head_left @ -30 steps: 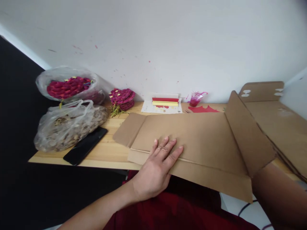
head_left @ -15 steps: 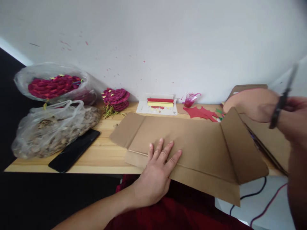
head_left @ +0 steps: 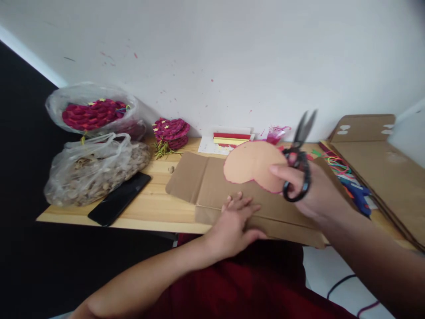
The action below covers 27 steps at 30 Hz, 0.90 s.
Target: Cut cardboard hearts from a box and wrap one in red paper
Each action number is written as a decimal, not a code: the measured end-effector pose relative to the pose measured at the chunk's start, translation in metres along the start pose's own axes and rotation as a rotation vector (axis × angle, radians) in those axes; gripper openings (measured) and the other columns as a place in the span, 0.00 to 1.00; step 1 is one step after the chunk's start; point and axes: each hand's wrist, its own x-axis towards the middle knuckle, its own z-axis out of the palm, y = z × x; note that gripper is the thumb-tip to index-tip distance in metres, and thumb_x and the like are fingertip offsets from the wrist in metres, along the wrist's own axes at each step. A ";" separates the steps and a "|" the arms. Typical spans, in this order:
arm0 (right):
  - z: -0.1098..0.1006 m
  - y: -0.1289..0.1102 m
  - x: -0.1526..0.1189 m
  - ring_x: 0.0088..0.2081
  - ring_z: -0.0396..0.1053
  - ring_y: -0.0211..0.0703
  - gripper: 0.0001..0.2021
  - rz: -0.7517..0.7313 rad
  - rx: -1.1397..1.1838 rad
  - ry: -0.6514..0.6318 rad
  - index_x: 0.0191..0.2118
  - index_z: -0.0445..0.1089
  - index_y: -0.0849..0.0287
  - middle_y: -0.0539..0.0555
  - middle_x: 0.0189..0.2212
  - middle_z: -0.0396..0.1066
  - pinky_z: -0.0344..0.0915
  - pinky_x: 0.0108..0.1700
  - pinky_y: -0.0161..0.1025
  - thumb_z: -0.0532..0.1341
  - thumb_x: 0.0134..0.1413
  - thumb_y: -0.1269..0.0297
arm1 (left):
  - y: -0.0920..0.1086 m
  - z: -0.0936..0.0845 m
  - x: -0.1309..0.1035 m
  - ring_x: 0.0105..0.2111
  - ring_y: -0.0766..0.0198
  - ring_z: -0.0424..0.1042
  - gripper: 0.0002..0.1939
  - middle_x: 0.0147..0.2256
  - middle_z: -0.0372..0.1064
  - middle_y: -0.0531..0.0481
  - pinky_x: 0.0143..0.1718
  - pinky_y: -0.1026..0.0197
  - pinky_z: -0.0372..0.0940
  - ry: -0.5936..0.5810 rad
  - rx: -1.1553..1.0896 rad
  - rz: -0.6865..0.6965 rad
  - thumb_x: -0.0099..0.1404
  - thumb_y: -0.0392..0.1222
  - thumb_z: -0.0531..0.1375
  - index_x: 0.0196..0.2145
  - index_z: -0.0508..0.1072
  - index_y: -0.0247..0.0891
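My right hand (head_left: pixel 308 186) grips scissors (head_left: pixel 299 155) by the handles, blades pointing up and parted. Between the same thumb and fingers is a peach-coloured heart-shaped cutout (head_left: pixel 254 166) with a thin magenta edge. It hangs over an unfolded brown cardboard box (head_left: pixel 212 186) on the table. My left hand (head_left: pixel 237 217) lies on the near part of that cardboard, fingers stretched out. The cutout and my right arm cover part of the cardboard.
At the left are a clear bag of pistachio-like shells (head_left: pixel 96 173), a bag of magenta pieces (head_left: pixel 96 115) and a black phone (head_left: pixel 119 199). Stacked magenta decorations (head_left: pixel 171 133) stand by the wall. A stained plastic cup (head_left: pixel 275 134) is behind the cutout; another cardboard box (head_left: pixel 392 168) lies right.
My right hand has come in from the far right to above the cardboard, bringing the scissors and the heart cutout. The left hand stays on the cardboard. The view has shifted slightly.
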 end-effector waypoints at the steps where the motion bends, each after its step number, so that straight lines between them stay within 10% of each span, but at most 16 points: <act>1: 0.017 0.002 -0.002 0.20 0.57 0.35 0.17 0.113 0.091 -0.076 0.23 0.64 0.56 0.46 0.19 0.61 0.53 0.22 0.36 0.73 0.44 0.57 | -0.006 -0.010 -0.003 0.66 0.42 0.64 0.25 0.61 0.70 0.36 0.67 0.33 0.55 0.068 -0.143 -0.017 0.68 0.48 0.64 0.60 0.73 0.40; 5: 0.066 0.016 -0.006 0.22 0.60 0.36 0.16 0.356 0.286 -0.141 0.25 0.67 0.57 0.46 0.20 0.64 0.56 0.21 0.35 0.73 0.40 0.55 | -0.028 -0.053 -0.014 0.39 0.57 0.80 0.24 0.46 0.78 0.39 0.43 0.52 0.76 0.438 -0.756 -0.263 0.69 0.53 0.61 0.56 0.70 0.36; 10: 0.102 0.041 -0.013 0.24 0.65 0.36 0.17 0.475 0.376 -0.244 0.33 0.71 0.59 0.48 0.25 0.70 0.64 0.27 0.36 0.74 0.40 0.58 | -0.045 -0.087 -0.013 0.44 0.58 0.77 0.32 0.50 0.75 0.40 0.41 0.58 0.75 0.600 -0.759 -0.240 0.60 0.50 0.71 0.57 0.68 0.36; 20: 0.116 0.062 0.026 0.28 0.69 0.38 0.16 0.248 -0.017 -0.360 0.35 0.69 0.57 0.47 0.28 0.70 0.68 0.32 0.38 0.73 0.47 0.55 | -0.078 -0.201 0.027 0.42 0.53 0.77 0.28 0.43 0.78 0.44 0.47 0.53 0.70 0.137 0.182 -0.305 0.59 0.40 0.65 0.58 0.75 0.38; 27: 0.145 0.074 0.036 0.33 0.73 0.43 0.13 0.184 -0.031 -0.396 0.36 0.70 0.57 0.51 0.31 0.74 0.71 0.37 0.42 0.71 0.48 0.59 | -0.076 -0.209 0.049 0.50 0.48 0.76 0.27 0.54 0.75 0.34 0.55 0.51 0.65 0.195 0.609 -0.319 0.67 0.42 0.61 0.62 0.71 0.32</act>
